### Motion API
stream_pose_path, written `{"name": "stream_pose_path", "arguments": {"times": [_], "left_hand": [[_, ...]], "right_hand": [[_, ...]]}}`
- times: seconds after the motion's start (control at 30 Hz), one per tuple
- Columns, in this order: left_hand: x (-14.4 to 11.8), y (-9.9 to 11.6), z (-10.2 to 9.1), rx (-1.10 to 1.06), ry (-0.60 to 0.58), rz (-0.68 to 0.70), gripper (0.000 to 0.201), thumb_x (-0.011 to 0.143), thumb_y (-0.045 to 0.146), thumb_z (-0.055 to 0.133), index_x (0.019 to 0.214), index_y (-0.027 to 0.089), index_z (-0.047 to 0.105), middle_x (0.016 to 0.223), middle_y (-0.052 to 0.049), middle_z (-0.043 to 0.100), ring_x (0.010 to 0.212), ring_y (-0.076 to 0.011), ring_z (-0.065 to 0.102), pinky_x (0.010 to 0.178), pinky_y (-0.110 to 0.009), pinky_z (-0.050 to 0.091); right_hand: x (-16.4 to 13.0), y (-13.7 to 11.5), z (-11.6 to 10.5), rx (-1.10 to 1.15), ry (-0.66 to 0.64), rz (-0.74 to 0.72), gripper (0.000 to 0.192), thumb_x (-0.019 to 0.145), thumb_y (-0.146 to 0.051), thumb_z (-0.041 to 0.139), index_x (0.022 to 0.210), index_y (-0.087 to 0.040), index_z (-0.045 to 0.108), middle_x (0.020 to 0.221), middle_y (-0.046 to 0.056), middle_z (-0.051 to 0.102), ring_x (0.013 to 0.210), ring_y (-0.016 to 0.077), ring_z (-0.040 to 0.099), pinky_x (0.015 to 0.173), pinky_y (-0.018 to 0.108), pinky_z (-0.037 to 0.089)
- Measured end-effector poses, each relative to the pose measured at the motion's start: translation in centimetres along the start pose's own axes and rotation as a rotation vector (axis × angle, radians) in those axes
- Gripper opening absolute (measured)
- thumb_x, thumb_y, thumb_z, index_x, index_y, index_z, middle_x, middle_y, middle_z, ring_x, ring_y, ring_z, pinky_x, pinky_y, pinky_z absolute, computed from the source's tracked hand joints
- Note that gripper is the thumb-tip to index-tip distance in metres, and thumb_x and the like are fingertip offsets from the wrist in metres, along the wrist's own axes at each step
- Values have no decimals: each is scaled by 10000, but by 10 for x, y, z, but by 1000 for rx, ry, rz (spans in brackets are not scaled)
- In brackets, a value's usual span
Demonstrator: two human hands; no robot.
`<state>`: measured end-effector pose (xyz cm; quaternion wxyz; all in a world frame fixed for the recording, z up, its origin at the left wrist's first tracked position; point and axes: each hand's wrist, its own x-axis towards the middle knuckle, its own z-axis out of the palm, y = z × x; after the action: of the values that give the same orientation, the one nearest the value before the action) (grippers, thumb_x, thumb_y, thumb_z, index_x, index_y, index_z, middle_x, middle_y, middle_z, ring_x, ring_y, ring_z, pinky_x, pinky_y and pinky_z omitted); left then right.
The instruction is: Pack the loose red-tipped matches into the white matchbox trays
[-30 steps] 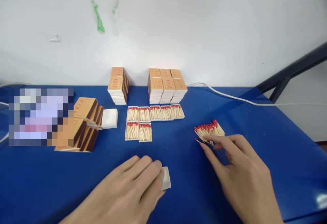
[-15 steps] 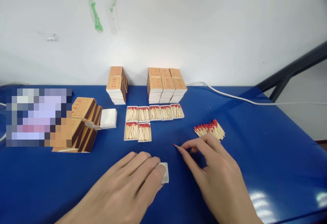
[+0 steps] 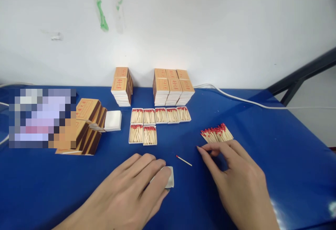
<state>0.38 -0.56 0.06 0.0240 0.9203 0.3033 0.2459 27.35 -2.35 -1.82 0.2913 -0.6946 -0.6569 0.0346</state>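
Tabletop (image 3: 262, 132), blue and smooth-looking, is carrying everything. Boxes (image 3: 172, 86) are standing stacked far beyond both hands, filled trays (image 3: 160, 115) lying in rows just nearer.

Match pile (image 3: 217, 134) is lying just beyond the right hand's fingertips, heads bunched together.

Left hand (image 3: 136, 191) is lying over a white tray (image 3: 169, 182), fingers pressing it flat; only one corner is showing. Thin card, likely light and easy to crush; best held by its side walls.

Right hand (image 3: 236, 177) is resting loosely open, holding nothing.

Single match (image 3: 184, 160) is lying between the hands, touching neither. Likely very light, stiff, snappable; pinch mid-stick, off the red head.
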Motion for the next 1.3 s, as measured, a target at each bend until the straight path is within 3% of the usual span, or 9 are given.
{"name": "stream_pose_path", "arguments": {"times": [0.17,0.23,0.37,0.5,0.7,0.83,1.07,1.17,1.3], "left_hand": [[2,-1,-1,-48,-56,-5,277,1250,255,474,1350,179,720,1353,1,853,1205,-209,799,1086,-418,588],[0,0,-1,-56,-79,-6,304,1261,286,454,1386,189,714,1423,10,838,1245,-205,786,1103,-418,572],[-4,0,0,-18,-93,11,327,1264,283,450,1416,198,727,1449,22,836,1236,-216,781,1107,-429,552],[-4,0,2,22,-89,36,339,1259,258,446,1402,192,745,1430,13,844,1214,-233,779,1089,-438,544],[-3,0,2,12,-71,47,347,1266,258,424,1391,185,740,1429,7,840,1192,-220,769,1080,-427,529],[-3,-1,4,28,-71,47,343,1266,252,422,1368,191,744,1410,10,845,1185,-230,767,1067,-437,519],[-1,0,5,20,-66,55,338,1261,233,421,1359,185,740,1402,-2,849,1151,-230,769,1051,-433,526],[-1,0,4,35,-60,57,348,1259,231,419,1358,187,750,1397,-1,852,1149,-236,773,1046,-444,527],[-3,0,3,37,-70,59,350,1260,235,424,1359,191,757,1404,5,849,1169,-236,771,1051,-445,531]], "right_hand": [[-1,-21,5,113,-54,-28,288,1188,-447,630,1030,-270,794,974,21,748,804,186,766,728,330,569],[-2,-20,2,86,-3,-9,285,1172,-490,657,1043,-283,804,951,2,735,765,174,733,700,325,540],[-2,-5,-6,-114,175,119,474,1145,-689,608,1032,-279,816,918,6,714,657,178,634,641,356,459],[-5,2,-6,-189,139,223,695,1105,-871,483,979,-269,806,946,30,745,633,193,631,632,374,434],[-8,0,-3,-188,134,285,771,1083,-935,409,1010,-280,808,948,43,754,688,233,668,649,388,434],[-9,1,-3,-176,129,241,692,1120,-865,447,1049,-285,817,952,33,750,679,221,660,661,391,444],[-3,-2,-3,-158,229,50,348,1176,-544,638,1128,-261,835,954,25,735,807,210,721,694,355,475],[1,-1,0,-153,182,15,402,1192,-561,596,1182,-247,846,1021,52,761,897,245,765,738,374,507],[3,1,2,-146,162,16,479,1201,-606,549,1119,-240,847,1033,61,764,862,253,759,722,391,505]]}}
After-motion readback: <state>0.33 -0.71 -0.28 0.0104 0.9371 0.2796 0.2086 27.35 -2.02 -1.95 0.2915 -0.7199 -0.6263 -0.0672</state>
